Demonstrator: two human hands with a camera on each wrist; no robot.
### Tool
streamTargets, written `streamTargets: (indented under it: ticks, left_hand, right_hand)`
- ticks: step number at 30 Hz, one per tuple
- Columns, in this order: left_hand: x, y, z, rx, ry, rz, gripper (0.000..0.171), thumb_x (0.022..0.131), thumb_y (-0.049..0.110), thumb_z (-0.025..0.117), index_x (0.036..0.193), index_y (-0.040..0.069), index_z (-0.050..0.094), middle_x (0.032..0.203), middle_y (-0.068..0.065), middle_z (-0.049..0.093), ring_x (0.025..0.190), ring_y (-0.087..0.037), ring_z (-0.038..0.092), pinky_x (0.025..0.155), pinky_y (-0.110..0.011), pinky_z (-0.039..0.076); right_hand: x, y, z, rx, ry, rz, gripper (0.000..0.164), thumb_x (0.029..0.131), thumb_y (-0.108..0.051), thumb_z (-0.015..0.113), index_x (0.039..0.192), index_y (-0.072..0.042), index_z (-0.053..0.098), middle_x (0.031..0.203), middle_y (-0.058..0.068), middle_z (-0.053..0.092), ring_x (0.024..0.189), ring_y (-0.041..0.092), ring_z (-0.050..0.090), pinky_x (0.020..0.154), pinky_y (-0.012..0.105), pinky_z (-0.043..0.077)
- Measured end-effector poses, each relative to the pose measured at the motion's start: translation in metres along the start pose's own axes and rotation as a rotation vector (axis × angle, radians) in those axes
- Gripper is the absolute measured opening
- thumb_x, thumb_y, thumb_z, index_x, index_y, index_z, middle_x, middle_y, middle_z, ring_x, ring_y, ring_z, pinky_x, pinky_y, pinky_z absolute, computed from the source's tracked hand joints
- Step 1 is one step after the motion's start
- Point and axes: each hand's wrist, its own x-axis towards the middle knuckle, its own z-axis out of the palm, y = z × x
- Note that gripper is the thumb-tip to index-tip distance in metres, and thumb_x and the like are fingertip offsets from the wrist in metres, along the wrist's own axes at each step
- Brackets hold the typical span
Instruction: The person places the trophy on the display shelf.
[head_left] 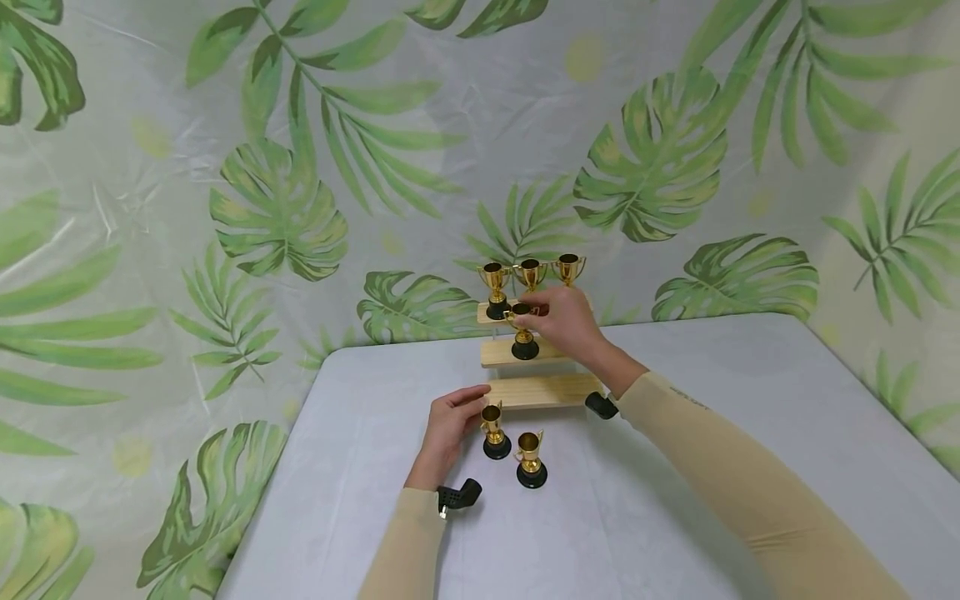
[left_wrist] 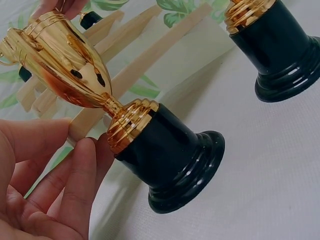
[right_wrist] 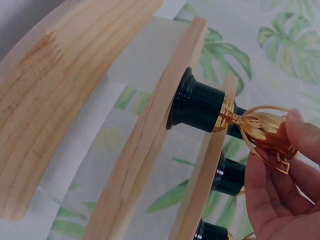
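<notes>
Clerk: First item?

Keeper: Gold trophy, two handles, black base. Upright, base meeting the middle shelf of a three-step wooden rack.

Clerk: Handling?

Keeper: Right hand, pinching the cup near its rim, thumb on one side, fingers gathered on the other.

Clerk: And the left hand?

Keeper: Thumb and fingertips pinching the left end of the bottom shelf, a broad board of pale, visible grain.

Clerk: Further trophies of the same pattern?

Keeper: Three in a row on the top shelf: left trophy, centre trophy, right trophy, the last two partly covered by the right hand in the head view. Two more upright on the table: rear trophy, just beside the left hand, and front trophy, nearer the person and a little to the right.

Clerk: Does the rear trophy touch the left hand?

Keeper: Cannot be told.

Clerk: Surroundings?

Keeper: One table, pale covering. One backdrop, whitish, printed with green leaves. Two beige sleeves, with a black camera at the left wrist and another black device at the right
</notes>
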Motion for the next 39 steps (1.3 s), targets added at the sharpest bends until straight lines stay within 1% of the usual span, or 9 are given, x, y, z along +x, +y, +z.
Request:
streamTargets:
  ticks: [4,8,14,18,21,25,30,34,39]
  left_hand:
    - [0.0,0.0,0.0,-0.01,0.0,-0.004,0.025,0.088,0.004,0.075,0.113,0.007,0.077,0.117,-0.01,0.072,0.099,-0.016,0.07,0.082,-0.029,0.057]
    - [0.0,0.0,0.001,-0.004,-0.003,0.014,0.025,0.088,0.004,0.075,0.113,0.006,0.077,0.118,-0.011,0.071,0.097,-0.016,0.07,0.08,-0.028,0.057]
    - [0.0,0.0,0.001,-0.006,0.002,0.009,0.026,0.088,0.004,0.075,0.114,0.006,0.077,0.118,-0.01,0.071,0.096,-0.015,0.07,0.079,-0.027,0.057]
    - [0.0,-0.001,0.001,-0.01,-0.003,0.012,0.028,0.088,0.005,0.076,0.117,0.003,0.075,0.118,-0.011,0.071,0.095,-0.014,0.07,0.078,-0.026,0.057]
    - [0.0,-0.001,0.0,-0.008,-0.009,0.017,0.03,0.089,0.005,0.075,0.119,0.001,0.074,0.119,-0.012,0.071,0.094,-0.013,0.07,0.078,-0.026,0.057]
    - [-0.001,0.0,0.0,-0.004,-0.009,0.02,0.03,0.089,0.005,0.075,0.119,0.001,0.074,0.119,-0.013,0.071,0.096,-0.014,0.07,0.079,-0.026,0.057]
    - [-0.002,0.002,0.001,0.004,-0.011,0.026,0.028,0.089,0.005,0.075,0.117,0.003,0.075,0.117,-0.012,0.072,0.098,-0.015,0.069,0.08,-0.027,0.057]
    - [-0.004,0.004,0.002,0.01,-0.006,0.03,0.027,0.09,0.005,0.074,0.117,0.003,0.075,0.117,-0.011,0.071,0.097,-0.015,0.069,0.079,-0.027,0.057]
    - [-0.004,0.003,0.002,0.012,-0.005,0.025,0.03,0.09,0.006,0.075,0.119,0.003,0.074,0.119,-0.012,0.071,0.098,-0.015,0.069,0.08,-0.027,0.056]
  right_hand:
    - [0.0,0.0,0.002,0.01,0.004,0.006,0.044,0.086,-0.031,0.082,0.123,-0.009,0.073,0.101,0.005,0.073,0.082,0.018,0.065,0.068,0.037,0.055]
    - [0.0,0.002,0.003,0.003,0.021,-0.009,0.043,0.086,-0.031,0.083,0.122,-0.01,0.074,0.097,0.004,0.073,0.079,0.016,0.065,0.066,0.036,0.054]
    - [0.0,0.002,0.005,-0.004,0.038,-0.038,0.045,0.085,-0.03,0.083,0.123,-0.008,0.073,0.1,0.006,0.074,0.079,0.017,0.066,0.067,0.037,0.055]
    - [-0.003,0.003,0.004,0.004,0.039,-0.014,0.051,0.084,-0.031,0.084,0.128,-0.009,0.07,0.104,0.007,0.074,0.084,0.019,0.068,0.072,0.04,0.056]
    - [-0.005,0.003,0.003,0.018,0.054,0.017,0.058,0.083,-0.033,0.085,0.134,-0.012,0.067,0.11,0.007,0.073,0.09,0.022,0.07,0.075,0.041,0.056]
    - [-0.007,0.001,0.0,0.03,0.088,0.032,0.063,0.083,-0.034,0.085,0.138,-0.015,0.063,0.121,0.006,0.07,0.095,0.025,0.07,0.074,0.041,0.057]
    - [-0.013,-0.002,-0.006,0.072,0.133,0.014,0.061,0.083,-0.032,0.085,0.138,-0.015,0.063,0.13,0.008,0.065,0.098,0.029,0.068,0.071,0.043,0.057]
    - [-0.021,-0.004,-0.01,0.087,0.164,0.004,0.061,0.083,-0.031,0.085,0.138,-0.015,0.063,0.126,0.009,0.066,0.097,0.027,0.067,0.074,0.044,0.057]
    - [-0.032,-0.004,-0.014,0.12,0.173,-0.002,0.06,0.085,-0.028,0.084,0.139,-0.015,0.062,0.119,0.01,0.065,0.1,0.028,0.065,0.082,0.045,0.056]
